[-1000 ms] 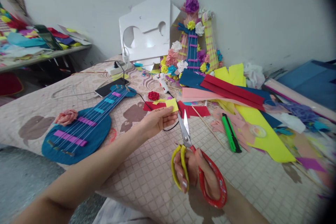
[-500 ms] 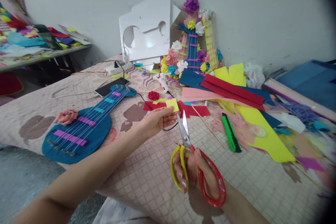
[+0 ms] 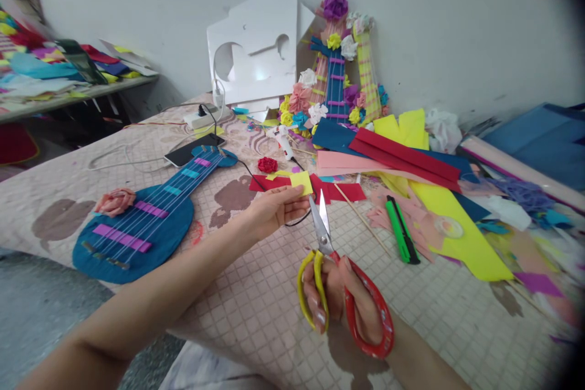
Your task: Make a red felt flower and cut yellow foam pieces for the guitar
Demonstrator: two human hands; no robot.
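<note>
Between the thumb and fingers of my left hand (image 3: 280, 207) is a small yellow paper square (image 3: 301, 183). My right hand (image 3: 338, 292) grips scissors (image 3: 323, 237) with one yellow and one red handle loop. Their blades are parted and point up, the tips just below the square. Behind my left hand lie red paper strips (image 3: 345, 192) and a red paper rose (image 3: 267, 164). A blue toy guitar (image 3: 150, 213) with purple and light blue bars, strings and a pink paper flower (image 3: 115, 202) rests left of my left arm.
A white glue gun (image 3: 282, 141) with a black cord stands behind the rose. Right of my hands are a thin stick (image 3: 363, 219), a green cutter knife (image 3: 401, 231) and piled coloured paper (image 3: 406, 158). A phone (image 3: 194, 149) and a power strip (image 3: 201, 116) lie behind the guitar.
Almost nothing differs. Both hands keep their hold on the yellow square and the scissors, and the view has shifted very slightly.
</note>
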